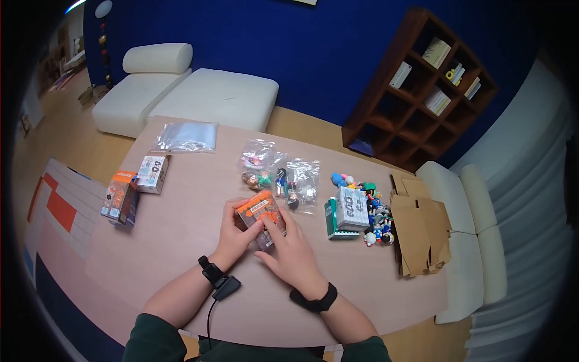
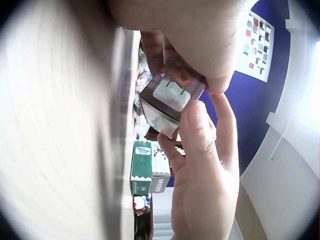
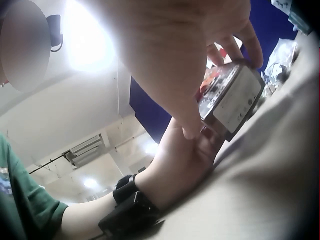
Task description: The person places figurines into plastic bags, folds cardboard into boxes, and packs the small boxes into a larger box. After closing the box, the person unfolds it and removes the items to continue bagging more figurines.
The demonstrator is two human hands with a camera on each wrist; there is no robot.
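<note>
Pink-topped table (image 1: 181, 253): the orange-and-grey box (image 1: 263, 209) is held tilted above it, on the near side of the bagged figures (image 1: 281, 181). Handling, as judged: steady the box with the left hand (image 1: 234, 236), work with the right hand (image 1: 294, 252), and keep pressure light, near the edges, lest the walls dent. Left hand: closed round the box's side. Right hand: partly open, fingers bent over the front and right side, thumb apart below. Contact under the fingertips: cannot be fully verified.

white sofa (image 1: 223, 96) | brown shelf (image 1: 383, 78) holding books (image 1: 436, 52) | blue wall (image 1: 313, 54) | pale curtain (image 1: 534, 199)
</note>
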